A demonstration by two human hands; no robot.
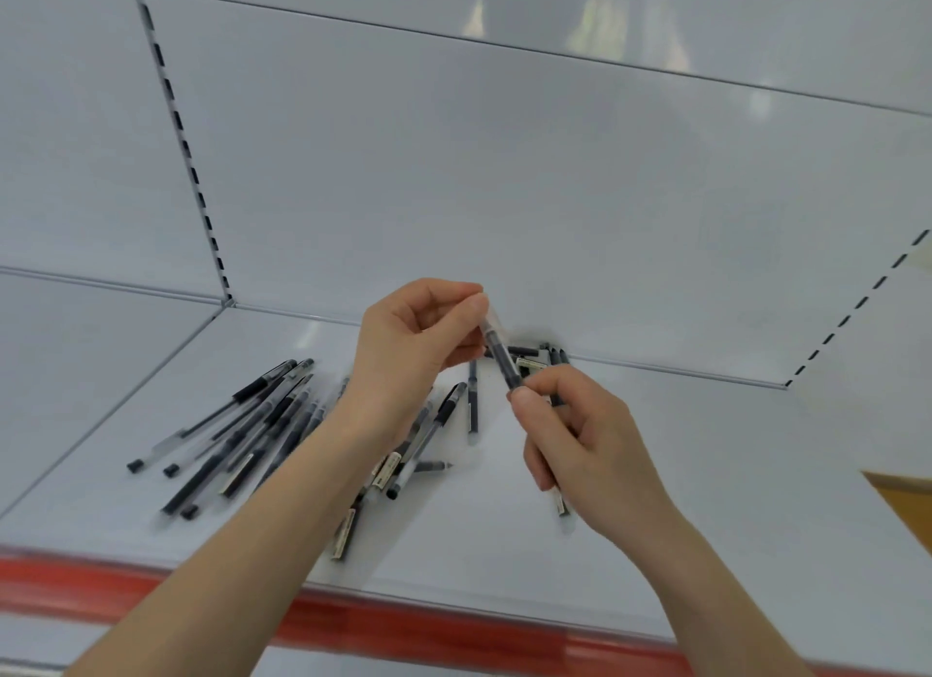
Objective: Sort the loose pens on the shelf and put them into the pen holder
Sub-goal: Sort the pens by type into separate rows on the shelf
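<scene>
Currently one dark pen (500, 357) is held over the shelf (681, 500), pinched at its clear cap end by the left hand (403, 359) and at its lower end by the right hand (580, 439). Loose pens (252, 434) are scattered beneath; no pen holder is seen. Caps should be aligned one way and the pen gripped firmly before transfer.

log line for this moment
left hand: pinches pen upper end | right hand: pinches pen lower end | loose pens: on shelf
</scene>
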